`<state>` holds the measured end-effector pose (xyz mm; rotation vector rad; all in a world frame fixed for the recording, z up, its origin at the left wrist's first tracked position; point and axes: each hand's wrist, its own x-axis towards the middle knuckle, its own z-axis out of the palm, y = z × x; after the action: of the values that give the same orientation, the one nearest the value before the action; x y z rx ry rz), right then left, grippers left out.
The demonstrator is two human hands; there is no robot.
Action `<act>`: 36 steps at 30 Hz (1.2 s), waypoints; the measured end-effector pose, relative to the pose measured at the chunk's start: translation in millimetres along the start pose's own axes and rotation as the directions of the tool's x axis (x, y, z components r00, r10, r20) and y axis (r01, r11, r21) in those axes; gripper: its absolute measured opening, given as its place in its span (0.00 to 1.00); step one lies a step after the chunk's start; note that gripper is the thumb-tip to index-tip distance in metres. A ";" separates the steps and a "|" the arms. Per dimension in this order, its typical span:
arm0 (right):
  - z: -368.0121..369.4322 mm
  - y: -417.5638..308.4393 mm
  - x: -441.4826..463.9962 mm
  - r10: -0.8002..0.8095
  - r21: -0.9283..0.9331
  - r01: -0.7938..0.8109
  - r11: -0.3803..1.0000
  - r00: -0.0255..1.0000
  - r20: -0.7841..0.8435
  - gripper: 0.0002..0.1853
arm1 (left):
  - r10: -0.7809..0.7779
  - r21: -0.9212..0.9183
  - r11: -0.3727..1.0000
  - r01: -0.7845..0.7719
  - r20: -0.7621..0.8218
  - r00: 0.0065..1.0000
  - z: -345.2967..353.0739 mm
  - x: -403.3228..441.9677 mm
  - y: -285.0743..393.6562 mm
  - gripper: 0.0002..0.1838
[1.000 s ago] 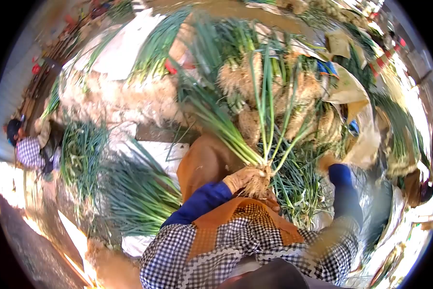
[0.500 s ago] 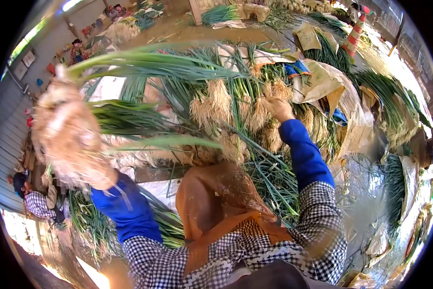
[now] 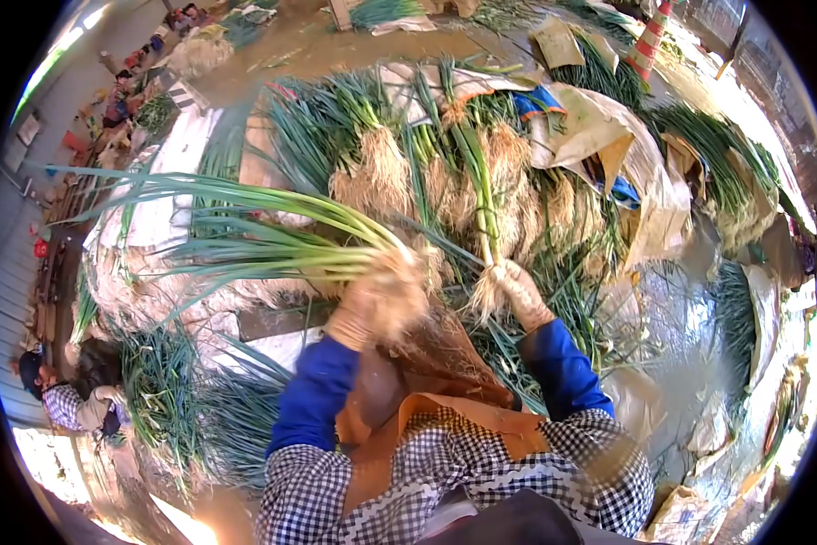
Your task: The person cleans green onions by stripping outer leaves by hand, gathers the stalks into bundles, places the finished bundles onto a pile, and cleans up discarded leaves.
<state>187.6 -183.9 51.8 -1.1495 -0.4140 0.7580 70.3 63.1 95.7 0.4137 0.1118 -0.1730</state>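
Newly, the right hand (image 3: 524, 295) gripped some green onions (image 3: 484, 204). The left hand (image 3: 354, 318), swung back inward, clasped a larger bunch (image 3: 336, 218); both were full.

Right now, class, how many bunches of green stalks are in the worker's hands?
2: a fuller bunch in the left hand and a slimmer bunch in the right hand. Neither is fully hidden.

a grey ribbed wall (image 3: 7, 263) rises beyond the brown floor (image 3: 290, 59).

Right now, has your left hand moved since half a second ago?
Yes: the left hand has swung rightward in the view, nearer the striped cone than it was then.
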 end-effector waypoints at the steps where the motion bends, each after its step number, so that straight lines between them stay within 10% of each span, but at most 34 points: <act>1: 9.6 1.7 -14.6 0.028 -0.036 -0.028 0.999 1.000 -0.005 0.16 | -0.216 -0.177 0.962 0.209 -0.021 0.976 -32.9 8.0 -30.4 0.13; 3: 17.6 25.0 -24.1 0.035 -0.149 -0.030 0.988 0.999 0.031 0.21 | -0.199 0.195 0.957 0.213 -0.090 0.976 -24.9 3.6 -75.5 0.09; 5: -5.4 40.6 -27.0 0.191 -0.153 -0.168 0.974 0.969 0.155 0.28 | -0.130 0.033 0.990 0.140 -0.204 0.970 -30.7 1.6 -120.5 0.16; 7: 6.6 -18.3 -15.4 0.356 -0.517 -0.296 0.804 0.934 0.018 0.34 | 0.012 0.017 1.000 -0.011 -0.048 0.999 -37.0 7.2 -141.8 0.18; 9: 14.7 -31.7 -0.3 0.096 -0.393 -0.127 0.911 0.991 -0.098 0.37 | 0.243 0.495 0.790 -0.361 0.288 0.926 -61.4 -2.8 -152.7 0.26; 13: 8.6 -11.1 74.1 -0.189 -0.974 -0.227 -0.027 0.957 -0.218 0.24 | 0.244 0.461 0.856 -0.232 0.036 0.969 -110.4 30.6 -199.4 0.21; 18: -15.5 33.7 57.1 -0.596 -0.935 -0.186 -0.301 0.802 0.032 0.15 | 0.258 0.145 0.960 -0.241 -0.107 0.960 -98.3 36.6 -206.2 0.16; 23: -15.9 39.6 -21.2 -0.218 -0.934 -0.121 0.337 0.955 -0.203 0.18 | 0.188 -0.005 0.982 -0.189 -0.110 0.976 -74.0 31.2 -181.2 0.15; 24: -34.1 30.1 -5.5 0.174 -0.887 -0.458 -0.059 0.870 -0.461 0.13 | 0.105 -0.073 0.991 -0.114 -0.123 0.987 -67.9 28.3 -173.9 0.12; 25: -79.4 52.7 -0.4 0.033 -0.898 -0.188 -0.399 0.975 -0.219 0.17 | 0.015 -0.141 0.989 -0.034 -0.136 0.991 -66.5 22.6 -173.9 0.10; 27: -98.9 56.6 28.4 -0.515 -0.945 0.010 -0.327 0.837 0.187 0.21 | 0.007 -0.124 0.992 -0.013 -0.050 0.999 -80.8 29.5 -177.1 0.13; 28: -86.0 45.9 43.8 -0.308 -0.849 -0.064 0.525 0.915 -0.260 0.24 | -0.005 -0.142 0.990 -0.004 -0.065 0.998 -69.7 25.4 -171.3 0.14; 29: -45.1 18.1 53.3 0.186 -0.125 -0.247 0.961 0.910 -0.371 0.26 | -0.019 -0.161 0.987 0.005 -0.087 0.996 -62.0 20.0 -167.6 0.15; 30: -55.5 38.8 75.9 0.215 -0.105 -0.258 0.960 0.927 -0.308 0.28 | 0.018 -0.137 0.990 -0.027 -0.067 0.998 -60.8 20.0 -167.7 0.17; 31: -9.0 21.4 75.8 -0.209 -0.422 0.063 0.904 0.928 -0.310 0.26 | -0.024 -0.128 0.992 0.006 -0.140 0.990 -43.5 9.3 -160.2 0.17; 34: -17.7 66.1 98.3 -0.309 -0.587 0.042 0.808 0.879 -0.362 0.24 | -0.107 -0.215 0.973 0.084 -0.096 0.990 -37.9 5.8 -154.9 0.17; 36: -11.0 72.7 87.6 -0.522 -0.853 -0.146 0.501 0.735 -0.433 0.20 | -0.068 -0.175 0.983 0.048 -0.112 0.991 -60.6 13.4 -164.4 0.16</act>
<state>231.4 -113.0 -26.6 -2.1790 -0.3028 -0.2125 47.9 -62.2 -25.3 0.2482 0.2535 -0.1945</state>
